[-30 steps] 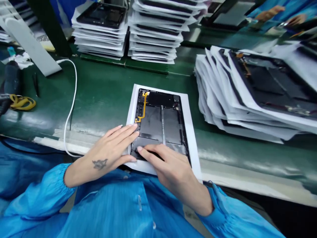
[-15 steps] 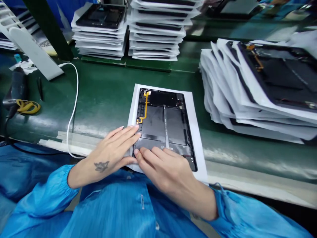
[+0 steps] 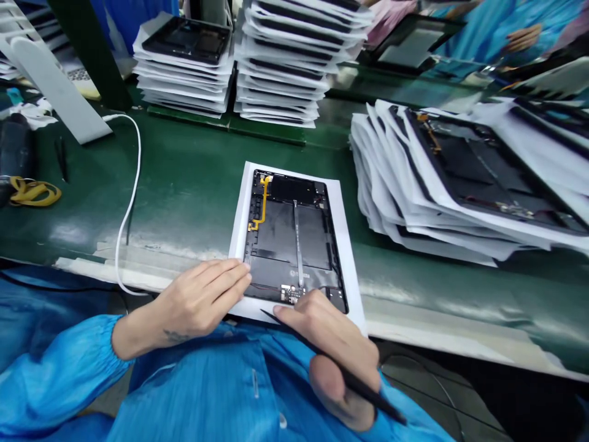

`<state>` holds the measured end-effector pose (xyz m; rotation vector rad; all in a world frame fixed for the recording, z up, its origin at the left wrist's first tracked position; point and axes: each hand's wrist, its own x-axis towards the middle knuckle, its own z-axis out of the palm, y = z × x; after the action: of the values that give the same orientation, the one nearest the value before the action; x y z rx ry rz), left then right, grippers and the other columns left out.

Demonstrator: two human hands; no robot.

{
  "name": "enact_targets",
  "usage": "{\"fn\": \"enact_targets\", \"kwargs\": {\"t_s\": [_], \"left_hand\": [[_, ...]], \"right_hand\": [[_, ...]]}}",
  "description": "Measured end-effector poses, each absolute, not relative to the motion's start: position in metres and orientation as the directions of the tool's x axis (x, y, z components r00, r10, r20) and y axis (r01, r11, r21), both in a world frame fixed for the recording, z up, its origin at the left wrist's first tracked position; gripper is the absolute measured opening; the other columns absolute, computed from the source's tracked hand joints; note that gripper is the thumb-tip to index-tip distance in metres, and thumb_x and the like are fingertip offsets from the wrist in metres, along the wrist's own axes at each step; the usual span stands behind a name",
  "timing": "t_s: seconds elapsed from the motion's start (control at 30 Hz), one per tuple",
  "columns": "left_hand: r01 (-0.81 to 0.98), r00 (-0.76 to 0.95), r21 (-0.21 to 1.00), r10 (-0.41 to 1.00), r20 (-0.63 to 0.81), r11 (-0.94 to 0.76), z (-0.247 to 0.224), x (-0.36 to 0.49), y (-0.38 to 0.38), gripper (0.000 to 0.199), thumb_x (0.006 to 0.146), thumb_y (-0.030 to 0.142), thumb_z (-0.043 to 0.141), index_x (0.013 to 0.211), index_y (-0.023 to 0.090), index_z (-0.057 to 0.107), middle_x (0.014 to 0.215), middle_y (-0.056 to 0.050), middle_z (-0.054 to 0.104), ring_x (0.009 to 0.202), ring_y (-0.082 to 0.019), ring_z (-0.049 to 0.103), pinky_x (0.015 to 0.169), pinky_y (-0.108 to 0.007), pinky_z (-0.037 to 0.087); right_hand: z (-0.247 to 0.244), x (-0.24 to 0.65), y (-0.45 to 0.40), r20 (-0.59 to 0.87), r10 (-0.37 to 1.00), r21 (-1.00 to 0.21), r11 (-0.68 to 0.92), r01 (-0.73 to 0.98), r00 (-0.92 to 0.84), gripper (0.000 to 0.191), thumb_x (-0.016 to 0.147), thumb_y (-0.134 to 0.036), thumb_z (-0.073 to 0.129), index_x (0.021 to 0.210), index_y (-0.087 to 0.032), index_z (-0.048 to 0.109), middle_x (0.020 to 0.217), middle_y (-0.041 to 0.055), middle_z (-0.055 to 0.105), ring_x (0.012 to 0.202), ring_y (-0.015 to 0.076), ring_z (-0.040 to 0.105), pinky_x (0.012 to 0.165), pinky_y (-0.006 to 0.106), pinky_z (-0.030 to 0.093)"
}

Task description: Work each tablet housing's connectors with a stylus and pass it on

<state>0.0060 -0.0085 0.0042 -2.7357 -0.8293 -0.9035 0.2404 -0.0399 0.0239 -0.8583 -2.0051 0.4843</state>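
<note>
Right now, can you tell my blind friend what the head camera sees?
A person's right hand holds a black spudger near the bottom edge of an opened tablet lying on white paper, and the left hand touches the tablet's side. Stacks of tablets in white paper sit on the green workbench.

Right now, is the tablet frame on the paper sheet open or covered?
Open: no cover lies over the tablet frame; its yellow flex cable and dark panels show.
</note>
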Motion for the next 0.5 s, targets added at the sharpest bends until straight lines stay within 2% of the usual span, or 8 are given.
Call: {"fn": "enact_targets", "kwargs": {"t_s": [0.1,0.23,0.37,0.5], "left_hand": [[0.546,0.648,0.074,0.477,0.593,-0.834,0.001,0.005,-0.009,0.027,0.097,0.008,0.055,0.123,0.006,0.064,0.121,-0.016,0.072,0.117,-0.026,0.068,0.097,-0.038,0.061],[0.564,0.639,0.111,0.517,0.57,-0.819,-0.004,0.004,-0.013,0.029,0.098,0.011,0.055,0.126,0.009,0.063,0.127,-0.015,0.07,0.122,-0.026,0.066,0.1,-0.039,0.06],[0.569,0.635,0.113,0.523,0.569,-0.814,-0.007,0.004,-0.015,0.028,0.098,0.011,0.054,0.125,0.008,0.063,0.128,-0.015,0.069,0.123,-0.027,0.066,0.098,-0.039,0.06],[0.58,0.64,0.094,0.524,0.561,-0.809,-0.003,0.006,-0.015,0.026,0.097,0.01,0.055,0.122,0.007,0.065,0.126,-0.016,0.07,0.119,-0.026,0.068,0.096,-0.038,0.061]], "right_hand": [[0.008,0.238,-0.038,0.658,0.625,-0.478,0.778,0.408,-0.419,0.031,0.104,-0.034,0.047,0.117,-0.012,0.065,0.078,0.0054,0.062,0.074,0.0182,0.062,0.069,0.035,0.052],[-0.004,0.235,-0.035,0.669,0.565,-0.342,0.811,0.475,-0.483,0.029,0.102,-0.024,0.054,0.126,-0.011,0.062,0.082,0.006,0.068,0.081,0.0189,0.065,0.075,0.036,0.054],[-0.009,0.234,-0.035,0.672,0.553,-0.292,0.81,0.509,-0.493,0.035,0.101,-0.021,0.054,0.134,-0.011,0.058,0.083,0.007,0.071,0.084,0.0198,0.066,0.074,0.036,0.055],[-0.011,0.237,-0.037,0.687,0.576,-0.303,0.78,0.547,-0.442,0.034,0.101,-0.018,0.055,0.134,-0.012,0.058,0.084,0.0073,0.069,0.082,0.02,0.064,0.072,0.036,0.054]]}}
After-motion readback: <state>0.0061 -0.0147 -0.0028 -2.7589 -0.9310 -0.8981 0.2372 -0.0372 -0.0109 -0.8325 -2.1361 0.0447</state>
